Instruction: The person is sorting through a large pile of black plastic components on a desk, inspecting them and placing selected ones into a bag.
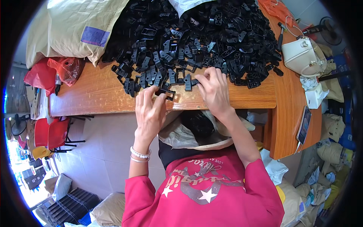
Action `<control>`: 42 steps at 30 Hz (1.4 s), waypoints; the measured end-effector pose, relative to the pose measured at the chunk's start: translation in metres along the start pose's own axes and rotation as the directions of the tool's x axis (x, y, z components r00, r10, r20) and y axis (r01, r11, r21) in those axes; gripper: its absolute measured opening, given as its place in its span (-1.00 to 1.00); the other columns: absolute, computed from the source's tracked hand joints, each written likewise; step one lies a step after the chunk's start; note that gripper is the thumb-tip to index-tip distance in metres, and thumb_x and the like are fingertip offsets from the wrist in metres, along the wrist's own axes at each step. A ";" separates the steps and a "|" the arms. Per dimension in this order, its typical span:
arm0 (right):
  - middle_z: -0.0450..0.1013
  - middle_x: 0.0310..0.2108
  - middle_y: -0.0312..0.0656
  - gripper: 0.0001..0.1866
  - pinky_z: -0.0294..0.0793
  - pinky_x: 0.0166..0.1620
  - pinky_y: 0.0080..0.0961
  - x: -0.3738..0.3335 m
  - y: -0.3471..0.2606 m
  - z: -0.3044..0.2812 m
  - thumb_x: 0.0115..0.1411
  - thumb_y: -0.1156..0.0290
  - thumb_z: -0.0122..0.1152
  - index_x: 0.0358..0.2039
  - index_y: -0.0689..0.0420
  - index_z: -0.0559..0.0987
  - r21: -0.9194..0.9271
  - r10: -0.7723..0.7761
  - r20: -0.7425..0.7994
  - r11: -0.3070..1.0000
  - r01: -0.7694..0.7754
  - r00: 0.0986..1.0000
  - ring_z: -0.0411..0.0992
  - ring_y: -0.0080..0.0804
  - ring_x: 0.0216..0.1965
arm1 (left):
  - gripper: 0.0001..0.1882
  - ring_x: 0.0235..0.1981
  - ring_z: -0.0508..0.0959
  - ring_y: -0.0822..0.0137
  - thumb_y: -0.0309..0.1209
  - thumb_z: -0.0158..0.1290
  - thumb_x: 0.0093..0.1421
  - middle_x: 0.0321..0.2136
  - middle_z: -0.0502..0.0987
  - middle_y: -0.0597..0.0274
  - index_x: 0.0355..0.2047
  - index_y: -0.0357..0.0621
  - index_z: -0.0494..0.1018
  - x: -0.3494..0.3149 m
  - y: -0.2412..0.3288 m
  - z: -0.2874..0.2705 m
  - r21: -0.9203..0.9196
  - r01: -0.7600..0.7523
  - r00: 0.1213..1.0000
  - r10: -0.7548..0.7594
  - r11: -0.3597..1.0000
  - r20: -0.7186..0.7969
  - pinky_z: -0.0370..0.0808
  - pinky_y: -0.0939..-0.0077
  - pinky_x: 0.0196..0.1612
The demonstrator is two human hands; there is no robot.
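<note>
A brown wooden table (106, 90) stretches in front of both hands, the left hand (149, 109) and the right hand (215, 89), which are working close to its near edge. To the right of the right hand, a wooden side table (293, 130) stands joined to it. Beyond the left hand and more to the left lies a big beige sack (72, 22) with a purple patch. Directly beyond both hands there is a wide heap of black plastic parts (238, 38), and its loose front pieces come near to the fingers. Below the hands, an open whitish sack (176, 132) contains something black and shiny. Far to the left of the left hand stands a red chair (51, 132). A white handbag (304, 56) is well to the right of the right hand, and a red plastic bag (68, 70) is to the left of the left hand. Also to the right are a phone (304, 124) and, farther beyond, a hammer (280, 36).

The left hand is gripping a black frame (172, 95) between thumb and fingers, just above the table edge. The right hand has thumb and forefinger pinched on a small black piece (194, 82); I cannot tell if it is joined to the upright black block (188, 82) just at its left.
</note>
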State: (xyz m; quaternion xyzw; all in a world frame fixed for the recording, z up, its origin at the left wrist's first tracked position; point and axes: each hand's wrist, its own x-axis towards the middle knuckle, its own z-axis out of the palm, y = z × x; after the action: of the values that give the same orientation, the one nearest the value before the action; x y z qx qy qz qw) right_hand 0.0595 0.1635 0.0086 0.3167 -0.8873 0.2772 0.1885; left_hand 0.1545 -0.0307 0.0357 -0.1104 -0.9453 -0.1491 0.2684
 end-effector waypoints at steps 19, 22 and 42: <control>0.46 -0.40 -0.25 -0.74 0.34 -0.38 -0.74 -0.035 -0.020 -0.042 0.12 0.46 0.30 -0.19 0.32 0.58 0.815 0.282 0.280 0.436 -0.382 0.918 0.39 -0.62 -0.45 | -0.65 -0.45 0.60 0.43 -0.68 0.13 0.11 -0.37 0.56 0.13 -0.07 -0.45 0.37 -0.006 0.043 0.014 -0.762 0.643 0.732 -0.357 0.080 0.580 0.55 0.64 -0.37; 0.37 -0.33 -0.28 -0.72 0.29 -0.26 -0.68 -0.043 -0.020 -0.033 0.06 0.37 0.36 -0.26 0.28 0.62 0.824 0.266 0.242 0.452 -0.343 0.933 0.31 -0.60 -0.30 | -0.61 -0.44 0.61 0.44 -0.66 0.10 0.15 -0.40 0.58 0.14 -0.01 -0.41 0.32 -0.001 0.044 0.009 -0.736 0.676 0.706 -0.309 0.026 0.637 0.54 0.67 -0.37; 0.47 -0.22 -0.21 -0.61 0.41 -0.11 -0.62 -0.057 -0.033 -0.021 0.00 0.63 0.32 -0.11 0.22 0.52 0.845 0.422 0.206 0.379 -0.378 0.883 0.44 -0.53 -0.24 | -0.69 -0.60 0.59 0.41 -0.57 0.20 0.06 -0.47 0.56 0.15 -0.15 -0.23 0.44 -0.014 0.058 0.028 -0.672 0.320 0.933 -0.346 0.668 0.100 0.49 0.60 -0.49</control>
State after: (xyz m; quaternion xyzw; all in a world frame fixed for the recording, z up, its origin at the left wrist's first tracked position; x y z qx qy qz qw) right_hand 0.1268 0.1808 0.0081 0.1378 -0.6694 0.7282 -0.0502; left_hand 0.1699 0.0309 0.0185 -0.0238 -0.8240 -0.5316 0.1945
